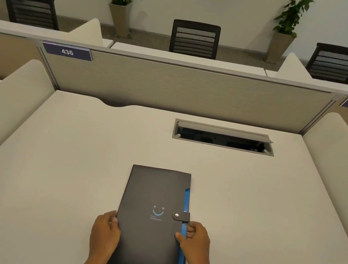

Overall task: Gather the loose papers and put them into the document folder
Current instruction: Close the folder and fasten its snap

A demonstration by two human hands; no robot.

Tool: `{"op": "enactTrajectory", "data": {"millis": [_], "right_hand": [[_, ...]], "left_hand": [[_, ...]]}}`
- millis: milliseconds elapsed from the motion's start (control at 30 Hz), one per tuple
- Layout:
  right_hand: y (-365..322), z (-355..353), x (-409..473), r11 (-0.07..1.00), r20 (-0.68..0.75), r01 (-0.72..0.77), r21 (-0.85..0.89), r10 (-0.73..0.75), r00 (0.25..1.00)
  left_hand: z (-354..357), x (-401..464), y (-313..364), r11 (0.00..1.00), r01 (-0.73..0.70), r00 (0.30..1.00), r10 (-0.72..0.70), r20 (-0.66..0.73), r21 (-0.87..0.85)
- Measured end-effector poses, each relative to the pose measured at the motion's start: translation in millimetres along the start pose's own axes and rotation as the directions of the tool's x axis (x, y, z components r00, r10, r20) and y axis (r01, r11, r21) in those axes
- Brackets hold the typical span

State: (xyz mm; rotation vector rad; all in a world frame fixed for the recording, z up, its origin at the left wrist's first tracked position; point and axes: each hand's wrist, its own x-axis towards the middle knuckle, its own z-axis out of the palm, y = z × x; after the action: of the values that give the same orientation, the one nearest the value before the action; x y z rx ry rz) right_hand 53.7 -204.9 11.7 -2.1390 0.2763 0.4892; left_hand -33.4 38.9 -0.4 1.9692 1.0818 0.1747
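Hands, left (105,235) and right (196,244), clamped on closed folder (151,221), no papers in view; seemingly before opening or finished; next, unsnap strap (181,216).

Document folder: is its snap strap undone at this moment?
No, the snap strap lies buttoned across the closed document folder, held by the left hand and right hand.

Both hands (105,232) (196,244) forward, fingers curled inward

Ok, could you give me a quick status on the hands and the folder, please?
Left hand and right hand gripping folder edges. Folder flat on desk, snap strap shut. No loose papers visible.
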Motion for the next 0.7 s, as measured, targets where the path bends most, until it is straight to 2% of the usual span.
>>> {"op": "enactTrajectory", "data": {"millis": [167, 267, 433, 700], "right_hand": [[-7, 8, 2, 0.982, 0.07, -0.072, 0.172, 0.061, 0.996], [-16, 17, 6, 0.963, 0.08, -0.095, 0.252, 0.077, 0.994], [-47, 29, 24, 0.947, 0.086, -0.087, 0.309, 0.064, 0.994], [-113, 53, 77, 0.922, 0.103, -0.068, 0.382, 0.031, 0.994]], "left_hand": [[2, 4, 1, 0.997, -0.01, 0.999, 0.012, 0.031, -0.071], [1, 13, 6, 0.986, 0.04, 0.999, -0.034, 0.041, -0.164], [-9, 46, 21, 0.97, 0.061, 0.998, -0.053, 0.041, -0.237], [-20, 130, 61, 0.963, 0.008, 1.0, -0.005, 0.012, -0.27]]}}
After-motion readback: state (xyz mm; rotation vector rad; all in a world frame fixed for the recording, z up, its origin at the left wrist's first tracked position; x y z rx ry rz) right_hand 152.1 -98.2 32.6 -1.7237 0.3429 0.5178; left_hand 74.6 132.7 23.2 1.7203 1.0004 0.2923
